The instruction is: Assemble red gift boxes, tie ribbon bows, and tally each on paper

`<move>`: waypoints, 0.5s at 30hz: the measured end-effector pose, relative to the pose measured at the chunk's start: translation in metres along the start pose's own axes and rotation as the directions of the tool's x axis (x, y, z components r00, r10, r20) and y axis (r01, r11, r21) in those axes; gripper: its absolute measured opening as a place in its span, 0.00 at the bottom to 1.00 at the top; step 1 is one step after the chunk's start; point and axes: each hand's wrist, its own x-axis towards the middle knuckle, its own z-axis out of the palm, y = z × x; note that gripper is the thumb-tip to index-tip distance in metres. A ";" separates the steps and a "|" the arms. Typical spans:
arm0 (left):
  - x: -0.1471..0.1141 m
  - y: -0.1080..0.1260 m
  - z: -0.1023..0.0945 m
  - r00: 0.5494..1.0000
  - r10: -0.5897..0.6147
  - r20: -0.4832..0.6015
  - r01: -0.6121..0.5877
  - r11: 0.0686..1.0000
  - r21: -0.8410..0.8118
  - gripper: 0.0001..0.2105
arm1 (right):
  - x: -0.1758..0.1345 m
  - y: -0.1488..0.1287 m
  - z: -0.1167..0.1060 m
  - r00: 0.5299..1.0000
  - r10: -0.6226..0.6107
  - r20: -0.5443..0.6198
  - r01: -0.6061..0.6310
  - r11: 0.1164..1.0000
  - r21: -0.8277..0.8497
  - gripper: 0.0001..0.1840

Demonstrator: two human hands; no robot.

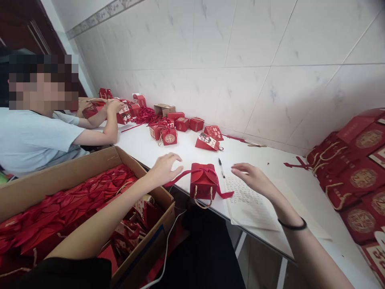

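Note:
A small red gift box (201, 188) stands at the table's front edge, directly between my hands. Its top is crossed by a red ribbon (221, 188) in a single tied crossing, both tails spread out sideways. A twisted gold rope handle (203, 206) hangs down its near side. My left hand (165, 170) hovers to the left of the box, fingers apart, close to the left ribbon tail. My right hand (251, 176) is held over handwritten sheets (248, 202) on the right, its fingers stretched out and holding nothing. A black pen (221, 167) lies between the box and my right hand.
A cardboard carton (120, 154) full of red boxes and ribbons stands at my left. Finished-looking red boxes (361, 176) are stacked at right. Several boxes (169, 135) and a ribbon heap (146, 115) lie along the wall. A co-worker (39, 136) handles boxes at far left.

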 end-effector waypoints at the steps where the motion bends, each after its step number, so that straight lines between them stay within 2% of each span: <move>1: 0.005 0.005 0.004 0.992 0.030 0.127 -0.016 0.994 -0.108 0.18 | 0.007 -0.008 0.005 0.995 -0.041 0.087 0.039 0.999 0.018 0.25; 3: 0.014 0.010 0.014 0.937 0.042 0.347 0.063 0.956 -0.285 0.21 | 0.022 -0.020 0.015 0.964 -0.070 0.255 0.057 0.997 0.060 0.29; 5: 0.020 0.008 0.024 0.891 0.037 0.453 0.167 0.900 -0.402 0.24 | 0.035 -0.023 0.022 0.908 -0.067 0.413 0.015 0.992 0.128 0.31; 8: 0.021 0.003 0.034 0.877 0.051 0.478 0.260 0.785 -0.562 0.25 | 0.050 -0.019 0.026 0.804 -0.056 0.592 -0.087 0.974 0.211 0.30; 12: 0.013 0.001 0.040 0.856 0.065 0.513 0.363 0.631 -0.686 0.23 | 0.066 -0.009 0.022 0.665 -0.120 0.737 -0.134 0.952 0.276 0.28; 15: 0.008 0.000 0.044 0.846 0.102 0.524 0.410 0.503 -0.761 0.24 | 0.074 -0.003 0.022 0.616 -0.176 0.768 -0.117 0.943 0.310 0.26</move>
